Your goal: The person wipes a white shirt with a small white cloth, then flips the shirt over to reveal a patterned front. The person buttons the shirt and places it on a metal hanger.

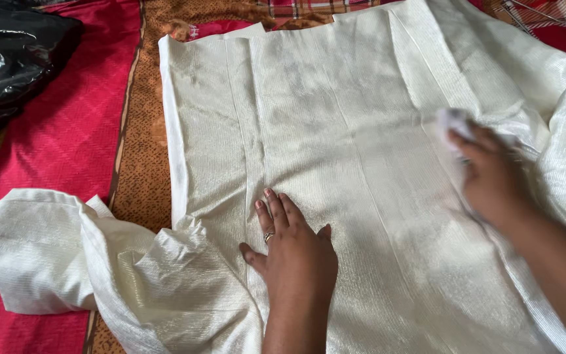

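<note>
Item: cream ribbed shiny fabric panel point(335, 131), spread flat over a red and orange patterned bedspread point(67, 144), its lower-left end bunched.
Left hand point(293, 252): open, palm pressed flat on the cloth, apparently pinning it taut.
Right hand point(489, 174): blurred, fingers closed around a small white lump point(452, 121), likely chalk, against the fabric.
Black glossy plastic bag point(8, 59) at far left.

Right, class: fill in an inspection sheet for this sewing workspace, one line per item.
Surface: red quilted cloth with orange patterned border.
Job's things: cream fabric spread flat, bunched at its lower left.
Clutter: black glossy plastic at top left.
Grippers: left hand pressed flat on the fabric; right hand, blurred, gripping a fold of it.
Cables: nothing seen.
Surroundings: checked cloth at top edge.
</note>
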